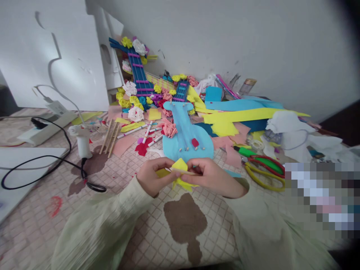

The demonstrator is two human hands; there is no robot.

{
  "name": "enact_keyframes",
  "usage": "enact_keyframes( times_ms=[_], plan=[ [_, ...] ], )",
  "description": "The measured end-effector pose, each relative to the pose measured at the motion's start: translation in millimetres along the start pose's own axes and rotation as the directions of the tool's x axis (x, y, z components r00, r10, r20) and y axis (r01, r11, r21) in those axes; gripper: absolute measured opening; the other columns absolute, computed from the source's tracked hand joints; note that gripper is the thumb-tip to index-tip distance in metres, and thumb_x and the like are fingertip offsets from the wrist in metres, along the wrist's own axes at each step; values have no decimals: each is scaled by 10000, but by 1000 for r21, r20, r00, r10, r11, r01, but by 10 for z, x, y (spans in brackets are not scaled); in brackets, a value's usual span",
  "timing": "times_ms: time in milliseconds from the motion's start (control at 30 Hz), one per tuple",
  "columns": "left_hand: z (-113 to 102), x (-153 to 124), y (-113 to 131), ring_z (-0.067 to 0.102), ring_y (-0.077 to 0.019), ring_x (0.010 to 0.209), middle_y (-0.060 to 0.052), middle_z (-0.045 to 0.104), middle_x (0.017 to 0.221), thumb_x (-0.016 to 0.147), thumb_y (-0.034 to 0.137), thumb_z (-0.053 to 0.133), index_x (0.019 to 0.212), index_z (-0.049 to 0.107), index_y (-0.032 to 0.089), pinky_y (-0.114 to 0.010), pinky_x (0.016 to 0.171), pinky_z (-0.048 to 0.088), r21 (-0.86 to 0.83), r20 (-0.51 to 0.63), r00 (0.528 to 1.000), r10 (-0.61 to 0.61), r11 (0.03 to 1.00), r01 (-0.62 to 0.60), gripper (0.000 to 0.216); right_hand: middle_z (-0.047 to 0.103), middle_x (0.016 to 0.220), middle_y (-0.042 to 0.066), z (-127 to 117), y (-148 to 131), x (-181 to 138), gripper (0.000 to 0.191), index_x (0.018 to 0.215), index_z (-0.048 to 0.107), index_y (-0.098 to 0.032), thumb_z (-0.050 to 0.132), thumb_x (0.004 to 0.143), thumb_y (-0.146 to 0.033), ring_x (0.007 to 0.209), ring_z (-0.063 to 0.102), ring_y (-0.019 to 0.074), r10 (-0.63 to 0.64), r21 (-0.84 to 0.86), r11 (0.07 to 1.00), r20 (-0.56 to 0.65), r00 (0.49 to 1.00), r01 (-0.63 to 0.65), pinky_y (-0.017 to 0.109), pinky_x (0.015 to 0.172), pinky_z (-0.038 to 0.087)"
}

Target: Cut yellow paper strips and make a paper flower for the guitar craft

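Note:
Close in front of me, my left hand [154, 175] and my right hand [210, 176] pinch a piece of yellow crepe paper [180, 165] from both sides. Its lower edge hangs ruffled below my fingers. A thin pale strip or stick crosses the paper between my fingertips; I cannot tell which. Just beyond my hands lies a light-blue guitar-shaped cutout [191, 131] with strings along it. A dark-red patch [195, 142] sits on its body, and a pink paper flower [169, 129] rests at its left side.
On the left stand a white glue gun [83, 140] with a black cord and a power strip [47, 125]. Wooden sticks [110, 138] lie beside it. Scissors [264, 176] are at right. Behind, a dark-blue flowered guitar [137, 73] leans near yellow paper strips [253, 115].

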State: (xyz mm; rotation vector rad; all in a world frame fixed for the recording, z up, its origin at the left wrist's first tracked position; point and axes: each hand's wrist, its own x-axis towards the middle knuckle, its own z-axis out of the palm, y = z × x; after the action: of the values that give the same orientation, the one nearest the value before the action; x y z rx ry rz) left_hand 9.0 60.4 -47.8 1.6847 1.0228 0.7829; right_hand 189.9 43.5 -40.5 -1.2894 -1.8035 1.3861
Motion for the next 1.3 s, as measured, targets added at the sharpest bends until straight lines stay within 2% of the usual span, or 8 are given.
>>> enact_keyframes(
  times_ms=[367, 467, 567, 667, 833, 1100, 1200, 1300],
  plan=[
    [-13, 9, -60, 519, -103, 518, -18, 592, 584, 662, 333, 610, 658, 614, 126, -200, 472, 406, 182, -60, 997, 48, 983, -36, 207, 245, 537, -64, 12, 26, 5, 292, 558, 372, -187, 560, 740, -317, 476, 254, 69, -42, -89, 995, -70, 997, 36, 221, 419, 187],
    [-5, -3, -51, 568, -135, 576, -49, 629, 686, 671, 334, 603, 800, 602, 124, -245, 524, 447, 176, -79, 993, 87, 982, -72, 246, 219, 543, -66, 21, 22, 1, 329, 542, 316, -190, 557, 740, -296, 484, 249, 69, -70, -127, 990, -104, 992, 57, 218, 426, 197],
    [0, -22, -25, 588, -209, 845, -108, 617, 968, 649, 314, 642, 1036, 522, 153, -325, 677, 477, 218, -179, 926, 331, 931, -291, 436, 208, 538, -71, 29, -6, -12, 357, 536, 276, -190, 552, 740, -289, 485, 250, 67, -103, -192, 979, -137, 985, 75, 213, 435, 213],
    [-4, -45, 14, 507, -242, 1023, -113, 557, 1093, 642, 264, 659, 1027, 537, 181, -404, 837, 425, 354, -154, 809, 567, 796, -491, 413, 269, 518, -70, 52, -48, -33, 324, 527, 321, -181, 551, 737, -271, 485, 296, 70, -142, -308, 947, -164, 976, 86, 214, 452, 239],
    [1, -82, 75, 498, -239, 1015, -96, 558, 1078, 651, 219, 645, 907, 602, 187, -436, 894, 385, 455, -78, 742, 666, 686, -568, 261, 395, 538, -54, 125, -78, -68, 231, 544, 414, -167, 572, 712, -184, 514, 389, 80, -225, -439, 890, -187, 956, 123, 215, 493, 282],
    [-27, -97, 176, 537, -234, 946, -80, 617, 969, 663, 133, 609, 692, 658, 194, -431, 867, 398, 439, -61, 732, 679, 677, -591, 83, 472, 602, -19, 234, -69, -120, 139, 619, 524, -154, 521, 753, -189, 567, 457, 104, -253, -554, 824, -174, 952, 118, 238, 539, 315],
    [-43, -112, 165, 535, -231, 937, -77, 617, 966, 661, 119, 605, 668, 660, 193, -425, 863, 395, 388, -70, 765, 640, 724, -570, 93, 458, 589, -22, 252, -85, -144, 174, 598, 512, -154, 516, 767, -195, 560, 455, 101, -248, -569, 815, -176, 953, 107, 238, 538, 314],
    [-60, -119, 135, 535, -211, 934, -70, 608, 982, 687, 129, 607, 692, 652, 191, -393, 854, 405, 229, -131, 824, 551, 826, -515, 77, 457, 590, -25, 249, -97, -161, 185, 583, 488, -156, 525, 760, -191, 558, 452, 98, -238, -583, 808, -182, 954, 90, 238, 544, 312]
  ],
)
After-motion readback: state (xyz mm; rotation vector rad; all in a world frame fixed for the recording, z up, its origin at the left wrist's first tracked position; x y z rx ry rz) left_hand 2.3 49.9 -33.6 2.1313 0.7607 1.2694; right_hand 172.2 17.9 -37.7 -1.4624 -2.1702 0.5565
